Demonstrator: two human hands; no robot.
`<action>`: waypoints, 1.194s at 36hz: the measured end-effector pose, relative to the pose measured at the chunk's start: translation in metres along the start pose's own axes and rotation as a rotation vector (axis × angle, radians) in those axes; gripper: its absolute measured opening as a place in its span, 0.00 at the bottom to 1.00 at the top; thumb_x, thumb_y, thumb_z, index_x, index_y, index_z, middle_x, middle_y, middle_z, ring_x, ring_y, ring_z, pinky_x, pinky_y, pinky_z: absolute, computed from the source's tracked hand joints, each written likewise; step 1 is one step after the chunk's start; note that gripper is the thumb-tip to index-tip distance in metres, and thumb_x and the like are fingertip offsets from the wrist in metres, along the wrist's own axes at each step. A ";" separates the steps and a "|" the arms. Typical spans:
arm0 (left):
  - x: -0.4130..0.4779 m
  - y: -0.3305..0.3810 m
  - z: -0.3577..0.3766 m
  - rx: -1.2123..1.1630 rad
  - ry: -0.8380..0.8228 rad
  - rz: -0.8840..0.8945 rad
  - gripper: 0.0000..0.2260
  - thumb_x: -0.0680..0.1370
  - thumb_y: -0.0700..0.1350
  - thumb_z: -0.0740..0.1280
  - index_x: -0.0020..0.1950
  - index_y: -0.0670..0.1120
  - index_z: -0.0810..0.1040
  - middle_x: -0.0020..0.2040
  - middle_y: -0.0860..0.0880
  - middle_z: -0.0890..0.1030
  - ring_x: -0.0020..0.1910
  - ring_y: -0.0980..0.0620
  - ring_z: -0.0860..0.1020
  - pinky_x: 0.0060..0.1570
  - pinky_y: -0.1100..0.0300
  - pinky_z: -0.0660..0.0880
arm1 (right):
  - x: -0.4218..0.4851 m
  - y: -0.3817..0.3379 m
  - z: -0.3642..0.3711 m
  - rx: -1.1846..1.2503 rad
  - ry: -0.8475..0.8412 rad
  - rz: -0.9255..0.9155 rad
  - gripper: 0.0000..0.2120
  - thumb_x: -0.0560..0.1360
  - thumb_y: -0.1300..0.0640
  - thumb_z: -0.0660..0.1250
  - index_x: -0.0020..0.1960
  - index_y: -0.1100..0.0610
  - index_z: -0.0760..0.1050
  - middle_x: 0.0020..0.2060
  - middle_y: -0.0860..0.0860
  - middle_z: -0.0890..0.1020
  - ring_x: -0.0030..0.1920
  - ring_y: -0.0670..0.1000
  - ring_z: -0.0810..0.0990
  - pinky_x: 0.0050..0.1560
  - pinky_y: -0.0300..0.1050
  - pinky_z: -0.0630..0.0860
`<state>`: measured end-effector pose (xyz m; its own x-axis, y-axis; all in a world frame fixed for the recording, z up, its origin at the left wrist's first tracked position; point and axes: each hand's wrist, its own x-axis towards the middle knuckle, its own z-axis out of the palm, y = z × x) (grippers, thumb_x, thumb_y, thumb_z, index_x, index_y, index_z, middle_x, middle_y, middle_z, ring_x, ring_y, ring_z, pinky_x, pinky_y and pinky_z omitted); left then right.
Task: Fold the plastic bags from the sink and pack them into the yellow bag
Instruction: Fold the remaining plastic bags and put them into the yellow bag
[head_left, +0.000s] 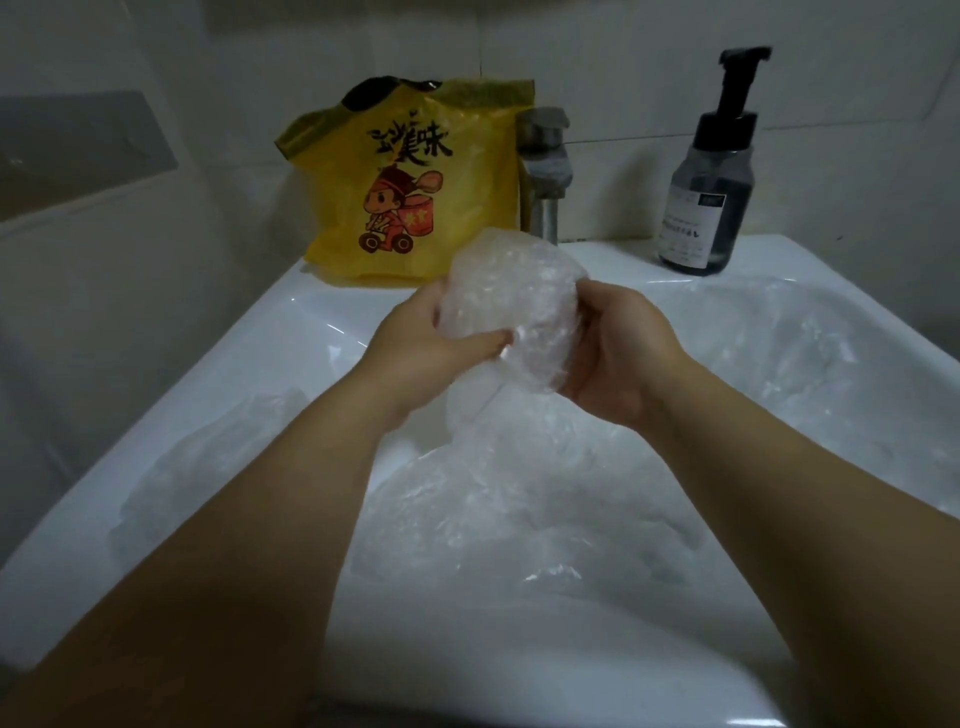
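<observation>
Both hands hold a clear plastic bag (514, 291), bunched into a crinkled bundle, in the air above the middle of the sink (291, 322). The left hand (431, 343) has its grip closed on the bundle's left side, thumb pressed across the front. The right hand (618, 358) cups the right and lower side, fingers curled behind the plastic. More loose plastic bags (519, 493) lie crumpled in the basin below the hands, spreading toward its left and right walls. The yellow bag (410, 197), printed with black characters and a cartoon figure, stands upright on the sink's back edge near the left corner, just beside the tap (545, 166). A dark pump bottle (706, 208) stands on the back edge toward the right corner.
</observation>
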<state>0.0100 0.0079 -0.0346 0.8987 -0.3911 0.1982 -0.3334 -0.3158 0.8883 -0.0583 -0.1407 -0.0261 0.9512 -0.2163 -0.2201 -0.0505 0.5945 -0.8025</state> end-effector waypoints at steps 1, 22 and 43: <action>0.001 0.002 0.002 -0.017 0.032 0.010 0.16 0.73 0.49 0.74 0.59 0.49 0.79 0.48 0.56 0.81 0.43 0.60 0.79 0.38 0.69 0.74 | 0.000 0.000 0.000 -0.015 0.034 -0.008 0.16 0.82 0.54 0.55 0.66 0.57 0.74 0.55 0.55 0.83 0.52 0.57 0.83 0.47 0.54 0.81; 0.000 0.013 0.001 -0.339 -0.013 -0.088 0.34 0.59 0.62 0.75 0.63 0.52 0.76 0.60 0.51 0.81 0.58 0.47 0.80 0.56 0.46 0.77 | -0.005 0.018 0.012 -0.603 -0.063 -0.260 0.12 0.76 0.67 0.65 0.57 0.58 0.74 0.55 0.57 0.79 0.53 0.55 0.81 0.53 0.48 0.81; -0.002 0.015 0.000 -0.548 -0.172 -0.182 0.16 0.78 0.37 0.65 0.66 0.37 0.74 0.60 0.39 0.80 0.59 0.45 0.80 0.59 0.50 0.76 | -0.004 0.013 0.014 -0.495 -0.054 -0.085 0.07 0.78 0.53 0.65 0.51 0.57 0.75 0.48 0.55 0.80 0.46 0.55 0.78 0.41 0.45 0.78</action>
<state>0.0029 0.0039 -0.0222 0.8536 -0.5209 -0.0067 0.0584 0.0829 0.9948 -0.0589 -0.1214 -0.0276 0.9718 -0.2004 -0.1241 -0.0980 0.1354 -0.9859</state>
